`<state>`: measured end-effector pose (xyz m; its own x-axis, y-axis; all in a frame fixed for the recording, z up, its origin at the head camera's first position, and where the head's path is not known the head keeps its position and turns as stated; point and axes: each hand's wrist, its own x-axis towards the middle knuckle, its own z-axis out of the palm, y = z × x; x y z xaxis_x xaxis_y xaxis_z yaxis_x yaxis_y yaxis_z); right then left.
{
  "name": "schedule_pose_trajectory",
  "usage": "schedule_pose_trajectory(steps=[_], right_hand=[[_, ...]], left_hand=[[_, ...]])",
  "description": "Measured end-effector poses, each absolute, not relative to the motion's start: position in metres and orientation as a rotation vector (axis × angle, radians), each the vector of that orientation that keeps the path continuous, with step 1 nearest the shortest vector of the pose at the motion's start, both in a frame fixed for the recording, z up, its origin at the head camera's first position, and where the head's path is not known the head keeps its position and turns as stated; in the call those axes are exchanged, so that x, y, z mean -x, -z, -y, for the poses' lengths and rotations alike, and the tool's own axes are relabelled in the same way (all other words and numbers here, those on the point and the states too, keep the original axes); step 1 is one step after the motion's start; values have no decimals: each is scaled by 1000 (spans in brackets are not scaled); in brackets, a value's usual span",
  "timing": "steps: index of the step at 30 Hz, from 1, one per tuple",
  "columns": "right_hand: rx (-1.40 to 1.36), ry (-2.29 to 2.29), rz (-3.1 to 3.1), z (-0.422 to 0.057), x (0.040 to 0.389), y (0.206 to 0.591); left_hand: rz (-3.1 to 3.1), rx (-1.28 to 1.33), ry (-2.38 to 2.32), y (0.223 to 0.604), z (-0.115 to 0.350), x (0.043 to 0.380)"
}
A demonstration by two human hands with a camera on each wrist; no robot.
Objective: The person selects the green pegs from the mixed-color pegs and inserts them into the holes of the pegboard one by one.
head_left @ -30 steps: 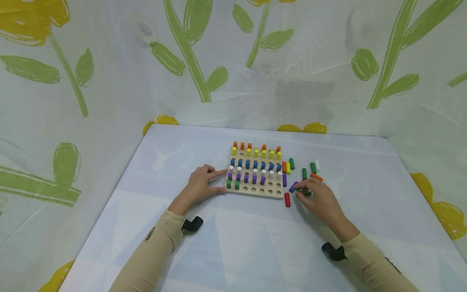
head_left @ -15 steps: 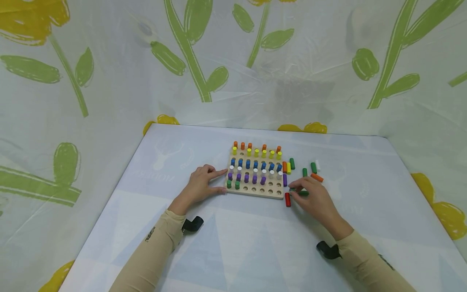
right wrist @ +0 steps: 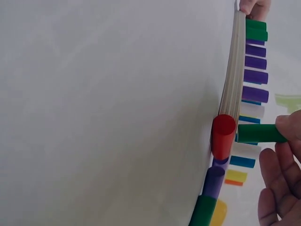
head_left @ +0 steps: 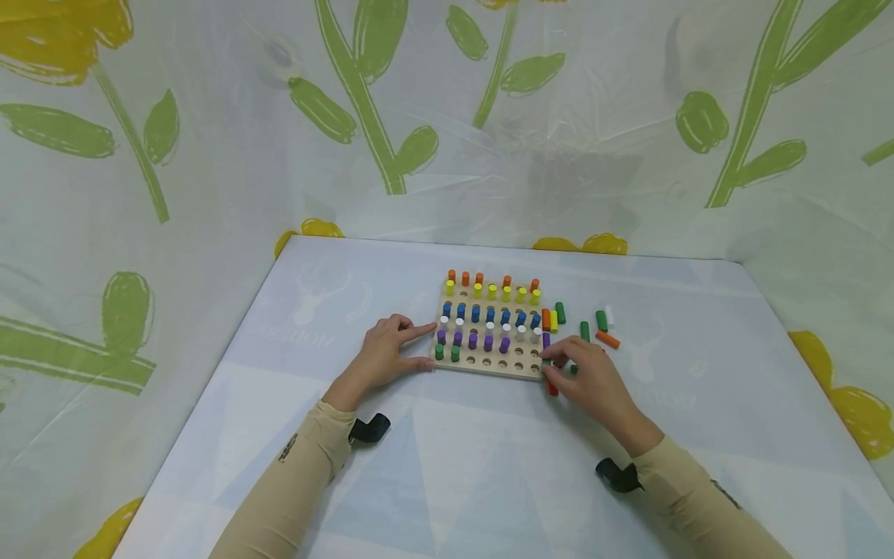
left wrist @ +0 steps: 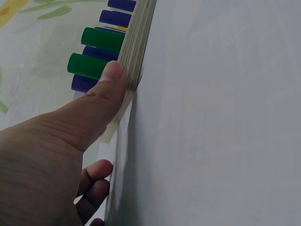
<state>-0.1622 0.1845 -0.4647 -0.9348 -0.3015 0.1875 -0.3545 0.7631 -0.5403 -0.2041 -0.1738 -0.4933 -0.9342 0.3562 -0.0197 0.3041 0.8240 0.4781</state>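
Note:
The wooden pegboard holds rows of orange, yellow, blue, white, purple and green pegs. My left hand touches its left side, index finger and thumb straight and spread apart. In the left wrist view the thumb presses the board's edge beside two green pegs. A green peg is pinched between thumb and finger of my right hand, close to the board's front right corner. Under that hand, partly hidden, lies a red peg. The front row has two green pegs at its left, then open holes.
Right of the board lie loose pegs: an orange peg, a yellow peg, several green pegs, a white peg and another orange peg. A purple peg lies along the board's right side. Patterned cloth covers the table.
My right hand has moved left, from among the loose pegs to the board's right edge, carrying the green peg. The left hand has stayed at the board's left side.

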Motion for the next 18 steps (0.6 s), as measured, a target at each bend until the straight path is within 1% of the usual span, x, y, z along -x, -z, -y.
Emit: schedule_pose_trajectory(steps=[18], right_hand=[[-591,-894,2858,-169,166,462]], left_hand=[[-2899,-525,-724,494,174,205]])
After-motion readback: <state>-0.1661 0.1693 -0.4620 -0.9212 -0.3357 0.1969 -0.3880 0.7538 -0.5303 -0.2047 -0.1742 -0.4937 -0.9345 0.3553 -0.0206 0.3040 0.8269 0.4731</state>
